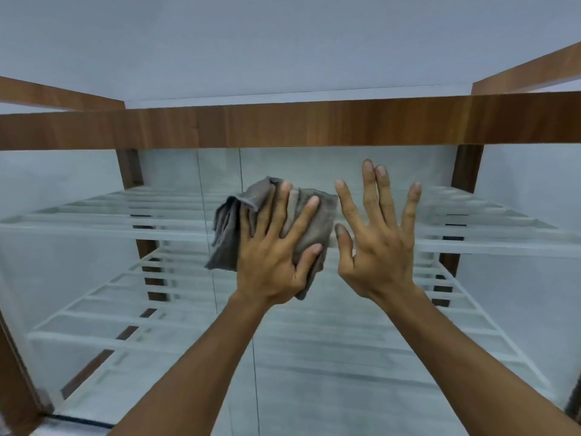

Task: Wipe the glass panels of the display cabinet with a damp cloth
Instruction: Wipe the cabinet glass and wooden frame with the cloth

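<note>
upper white slatted shelf [94, 226], lower white slatted shelf [103, 339], 2 tiers inside wood-framed display cabinet [283, 127]

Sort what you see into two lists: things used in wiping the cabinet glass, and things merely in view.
In the job:
- grey cloth
- left hand, pressing the cloth to the glass
- front glass panel
- right hand, fingers spread before the glass

Merely in view:
- slatted shelves inside
- wooden frame
- pale wall above
</note>
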`<action>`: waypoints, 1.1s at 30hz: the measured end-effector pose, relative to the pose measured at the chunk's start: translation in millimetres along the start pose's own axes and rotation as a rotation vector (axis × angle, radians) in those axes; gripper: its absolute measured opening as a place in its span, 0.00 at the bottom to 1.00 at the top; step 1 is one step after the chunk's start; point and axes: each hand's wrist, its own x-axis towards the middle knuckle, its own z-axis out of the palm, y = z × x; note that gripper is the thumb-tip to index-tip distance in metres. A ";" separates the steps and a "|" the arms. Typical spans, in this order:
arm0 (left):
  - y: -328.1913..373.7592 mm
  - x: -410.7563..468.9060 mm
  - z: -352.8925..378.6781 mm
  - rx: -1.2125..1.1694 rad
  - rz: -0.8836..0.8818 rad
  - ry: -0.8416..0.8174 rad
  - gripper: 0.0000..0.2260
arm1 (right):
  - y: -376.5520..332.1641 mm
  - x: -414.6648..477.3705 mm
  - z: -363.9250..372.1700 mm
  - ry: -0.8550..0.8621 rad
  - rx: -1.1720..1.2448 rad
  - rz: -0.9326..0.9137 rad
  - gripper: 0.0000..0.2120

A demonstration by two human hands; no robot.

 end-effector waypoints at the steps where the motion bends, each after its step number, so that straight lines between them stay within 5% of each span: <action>1: -7.5 3.5 -0.5 -0.005 -0.088 0.037 0.30 | 4.9 -4.5 -2.0 -0.014 0.003 -0.005 0.31; 4: 16.4 25.8 0.0 -0.019 -0.597 0.120 0.31 | 24.0 -21.5 -8.2 -0.040 -0.012 -0.028 0.29; 5: 35.6 35.7 0.7 -0.028 -0.646 0.108 0.31 | 30.4 -25.8 -10.2 -0.039 -0.023 -0.030 0.28; 9: 69.1 37.7 10.2 -0.023 -0.108 0.001 0.30 | 62.5 -34.3 -22.7 0.012 -0.061 0.036 0.28; 10: 68.9 35.3 13.2 -0.018 -0.097 0.015 0.30 | 73.9 -37.0 -27.6 0.024 -0.076 0.057 0.28; 14: 124.7 51.7 19.5 -0.022 -0.525 0.073 0.30 | 117.0 -52.0 -47.4 0.019 -0.112 0.040 0.28; 18: 186.4 61.2 35.7 -0.063 -0.214 0.000 0.30 | 156.7 -62.6 -68.4 -0.022 -0.140 0.059 0.27; 22: 230.5 74.8 44.5 -0.075 -0.353 0.008 0.31 | 196.7 -75.8 -91.3 -0.060 -0.182 0.057 0.27; 26: 262.2 77.7 52.8 -0.102 -0.128 0.009 0.29 | 219.7 -86.4 -109.0 -0.083 -0.195 0.021 0.25; 30: 299.8 85.8 56.9 -0.117 -0.336 0.025 0.30 | 240.6 -97.1 -123.9 -0.044 -0.261 0.103 0.27; 33: 327.3 89.3 62.5 -0.106 -0.148 -0.008 0.30 | 262.7 -107.4 -136.0 -0.008 -0.260 0.138 0.27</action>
